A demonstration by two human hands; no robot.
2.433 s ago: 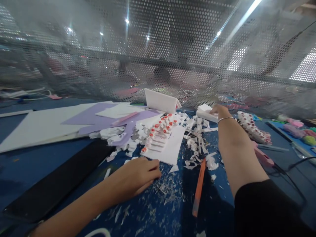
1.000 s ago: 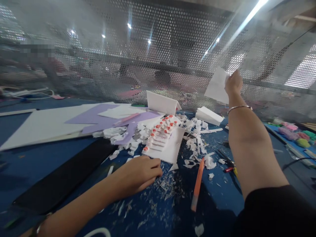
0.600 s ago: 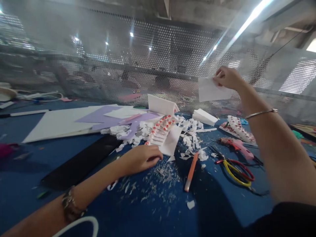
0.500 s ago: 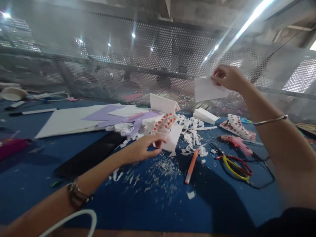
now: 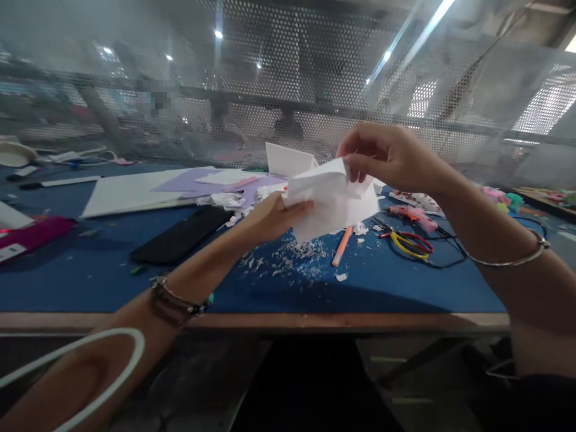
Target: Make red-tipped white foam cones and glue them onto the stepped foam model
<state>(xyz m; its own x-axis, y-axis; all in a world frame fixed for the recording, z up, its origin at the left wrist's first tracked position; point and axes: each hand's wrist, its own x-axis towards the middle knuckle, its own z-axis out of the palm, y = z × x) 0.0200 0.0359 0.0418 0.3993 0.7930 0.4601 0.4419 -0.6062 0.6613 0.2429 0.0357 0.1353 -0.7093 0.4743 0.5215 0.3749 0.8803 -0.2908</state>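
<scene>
A white paper piece [image 5: 324, 201], bent over at its top, is held up above the table between my two hands. My left hand [image 5: 276, 217] pinches its left side, thumb lying across the front. At the upper right, my right hand [image 5: 389, 157] grips the paper between thumb and fingertips. Behind the sheet, a folded white card [image 5: 288, 161] stands on the table. Paper shavings [image 5: 299, 255] and an orange marker-like stick [image 5: 342, 246] lie below. The red-dotted piece near my left hand is mostly hidden.
On the blue tabletop [image 5: 270, 294] are white and purple sheets [image 5: 135, 195] and a black flat case [image 5: 180, 237]. A pink glue gun [image 5: 418, 219] lies right, near red and yellow loop handles [image 5: 410, 243]. A perforated metal screen [image 5: 252, 90] stands behind.
My right hand has come down and left with its paper, meeting my left hand, which has risen and now grips paper too. The view has shifted, showing the table's front edge.
</scene>
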